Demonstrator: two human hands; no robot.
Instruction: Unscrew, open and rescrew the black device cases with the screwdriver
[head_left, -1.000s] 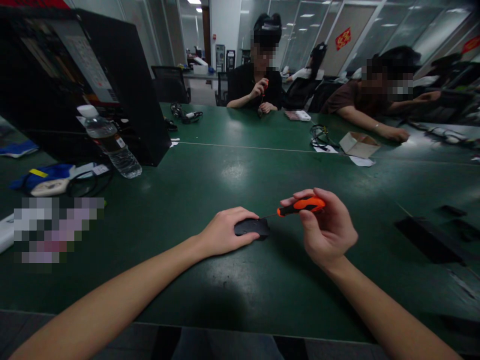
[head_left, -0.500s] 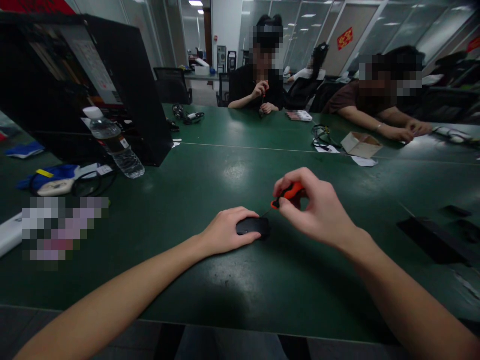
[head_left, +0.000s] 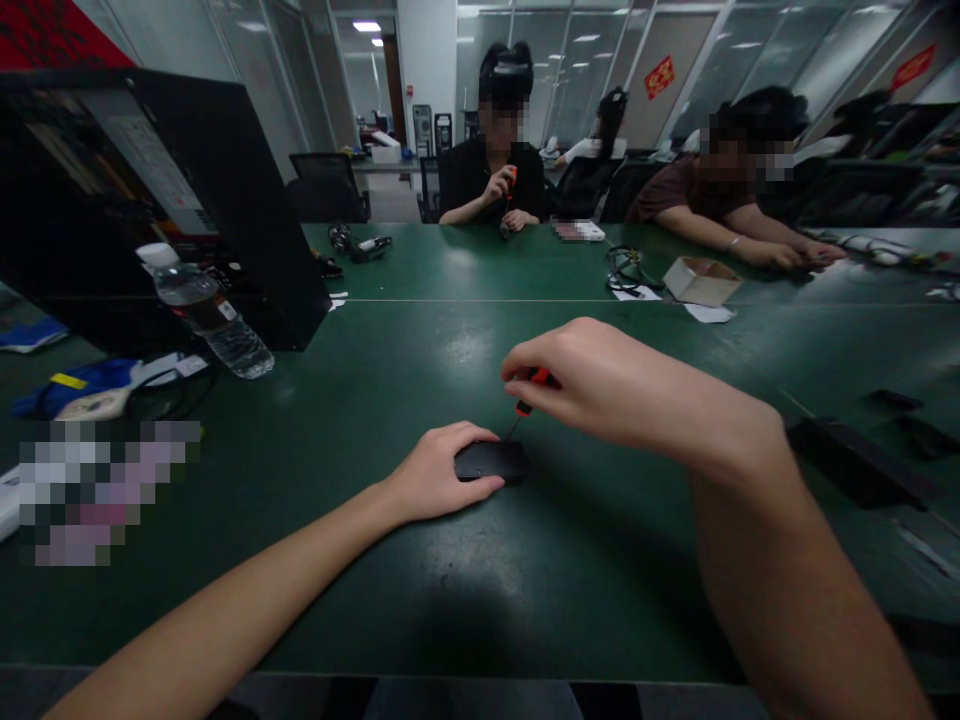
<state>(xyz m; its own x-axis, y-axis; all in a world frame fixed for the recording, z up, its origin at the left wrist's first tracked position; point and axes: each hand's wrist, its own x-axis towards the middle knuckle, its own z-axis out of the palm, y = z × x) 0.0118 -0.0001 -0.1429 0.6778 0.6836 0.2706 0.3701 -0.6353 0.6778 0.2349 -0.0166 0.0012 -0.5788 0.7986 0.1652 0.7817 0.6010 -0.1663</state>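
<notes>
A small black case [head_left: 491, 461] with rounded edges lies flat on the green table. It is about the size of a computer mouse, but I cannot tell its exact kind. My left hand [head_left: 448, 475] grips it from the left, fingers along the far side and thumb along the near side. Above and to the right, my right hand [head_left: 574, 375] is closed round the orange and black handle of a screwdriver [head_left: 523, 408]. The thin shaft slants down to the far edge of the case, close to my left fingertips. Whether the tip sits in a screw is too small to see.
At the left stand a black computer tower [head_left: 225, 200] and a tilted water bottle [head_left: 217, 315]. Cables and a small open box [head_left: 703, 281] lie at the far right. Dark flat parts [head_left: 862, 462] rest at the right. Across the table, two people work with their hands.
My right hand has turned over and shifted left, so the screwdriver stands steeper over the case. My left hand keeps its hold. The whole view has shifted slightly.
</notes>
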